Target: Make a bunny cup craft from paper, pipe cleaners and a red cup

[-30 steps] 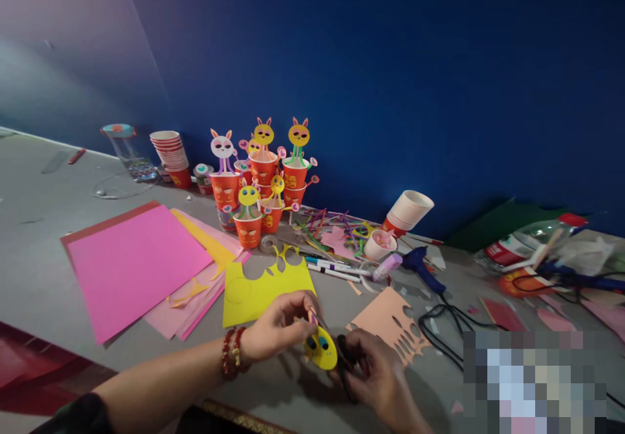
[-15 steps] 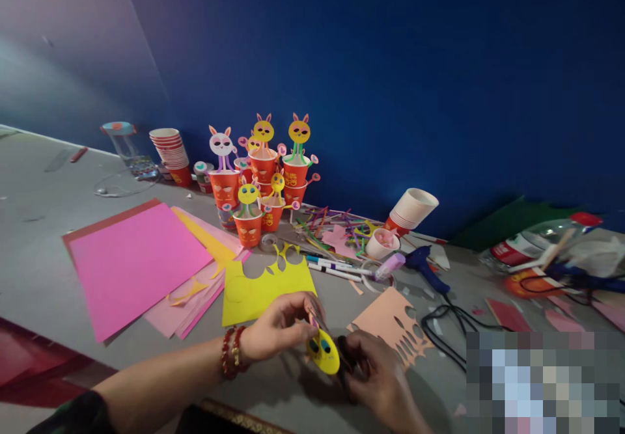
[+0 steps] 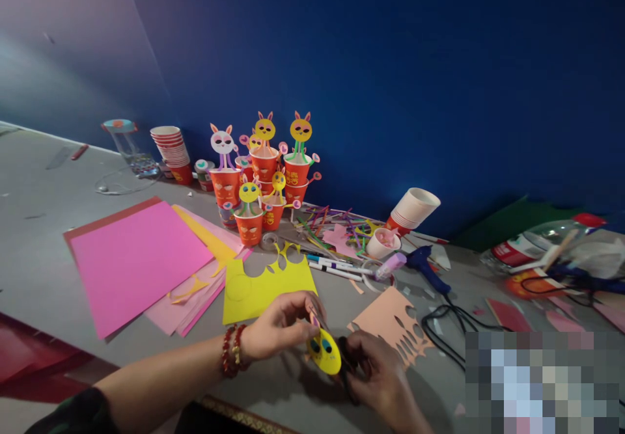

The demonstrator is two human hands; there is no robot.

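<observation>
My left hand [image 3: 280,323], with a red bead bracelet on its wrist, pinches the top of a small yellow paper face [image 3: 323,351] with dark eyes and pink ears. My right hand [image 3: 378,372] is closed around a dark tool, probably scissors [image 3: 344,354], right beside that face. Both hands hover over the grey table [image 3: 39,271] near its front edge. Just behind them lie a yellow sheet [image 3: 263,287] with cut-out holes and a peach sheet [image 3: 390,323] with cut-outs.
Pink and yellow paper sheets [image 3: 137,261] lie at left. Several orange cups with paper bunny heads [image 3: 263,174] stand at the blue wall, near cup stacks [image 3: 170,151], a tipped stack [image 3: 413,209], markers [image 3: 336,268], a blue glue gun [image 3: 422,265], black cord [image 3: 449,323] and a bottle [image 3: 532,242].
The hands and the yellow face stay almost where they were; the face has tilted slightly. The camera has shifted a little.
</observation>
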